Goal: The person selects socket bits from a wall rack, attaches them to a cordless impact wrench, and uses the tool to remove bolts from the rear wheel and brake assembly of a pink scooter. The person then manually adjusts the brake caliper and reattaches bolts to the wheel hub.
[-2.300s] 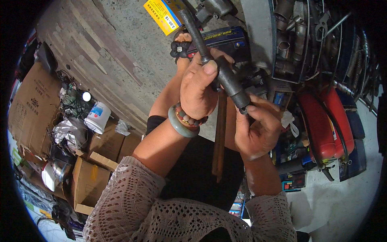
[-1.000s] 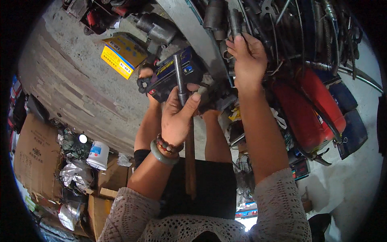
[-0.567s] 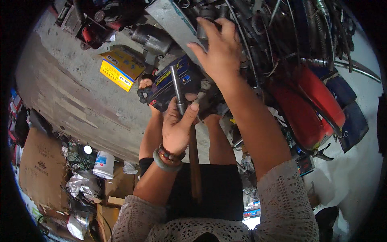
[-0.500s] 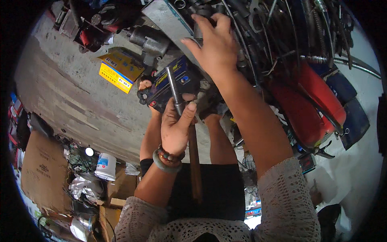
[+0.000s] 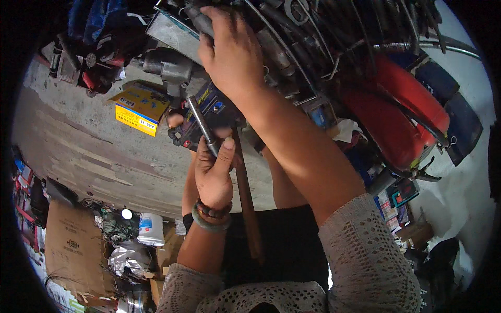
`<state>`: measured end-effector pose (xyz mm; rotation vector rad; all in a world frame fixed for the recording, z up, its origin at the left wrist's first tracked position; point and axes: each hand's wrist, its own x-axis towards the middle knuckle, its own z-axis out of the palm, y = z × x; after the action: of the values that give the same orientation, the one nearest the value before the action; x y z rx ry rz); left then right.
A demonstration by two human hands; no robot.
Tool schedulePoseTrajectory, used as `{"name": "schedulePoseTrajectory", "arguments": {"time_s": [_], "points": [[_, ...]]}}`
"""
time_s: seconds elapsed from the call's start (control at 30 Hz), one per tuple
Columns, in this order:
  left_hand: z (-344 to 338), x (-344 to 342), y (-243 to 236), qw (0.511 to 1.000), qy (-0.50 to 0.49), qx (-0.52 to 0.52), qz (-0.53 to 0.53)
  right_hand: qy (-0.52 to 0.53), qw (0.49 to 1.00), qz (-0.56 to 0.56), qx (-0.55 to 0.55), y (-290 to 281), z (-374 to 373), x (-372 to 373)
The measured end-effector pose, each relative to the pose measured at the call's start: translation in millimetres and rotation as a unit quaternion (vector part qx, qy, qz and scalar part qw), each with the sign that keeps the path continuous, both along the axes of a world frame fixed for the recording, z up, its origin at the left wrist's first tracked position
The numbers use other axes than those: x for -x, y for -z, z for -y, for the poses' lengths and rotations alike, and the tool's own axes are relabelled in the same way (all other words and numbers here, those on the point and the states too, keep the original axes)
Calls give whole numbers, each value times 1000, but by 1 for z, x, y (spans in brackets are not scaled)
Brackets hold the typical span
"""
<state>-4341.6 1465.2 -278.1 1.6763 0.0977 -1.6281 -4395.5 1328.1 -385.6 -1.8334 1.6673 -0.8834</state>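
My left hand [image 5: 215, 180] is closed around a shiny steel rod [image 5: 200, 119] that points up and away from me. A long brown bar [image 5: 244, 193] runs from beside the same hand down over my lap; whether the two are joined is hidden by the fingers. My right hand [image 5: 232, 55] is at the near-left end of a tray of tools, its fingers curled over a dark grey cylindrical metal piece [image 5: 199, 21]. Its fingertips are partly hidden, so I cannot tell how firmly it grips.
A metal tray wall [image 5: 175, 39] borders the crowded tools. Left of it lie an impact wrench [image 5: 168, 67] and a yellow box [image 5: 136, 109]. A dark blue box [image 5: 214, 107] sits beyond my left hand. Red curved panels [image 5: 396, 104] lie at right, a cardboard box [image 5: 73, 240] at left.
My right hand has moved left along the tray to the dark cylindrical piece. My view has shifted a little; the left hand still holds the steel rod.
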Motion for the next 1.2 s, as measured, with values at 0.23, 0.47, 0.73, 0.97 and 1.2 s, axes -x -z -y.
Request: {"name": "schedulePoseTrajectory", "arguments": {"time_s": [0.23,0.47,0.73,0.97,1.2], "points": [[-1,3,1,1000,11,-20,-20,-77,996,-52,-2,-34,-23,21],[-10,11,5,999,30,-13,-26,-39,990,-25,-135,-42,-117,106],[-10,24,6,1000,12,-18,-9,87,966,-40,-239,-26,-120,151],[-15,33,7,999,40,-12,-19,129,941,-18,-312,-11,-127,149],[-20,39,9,999,40,-11,-20,155,932,-64,-322,-25,-144,169]]}}
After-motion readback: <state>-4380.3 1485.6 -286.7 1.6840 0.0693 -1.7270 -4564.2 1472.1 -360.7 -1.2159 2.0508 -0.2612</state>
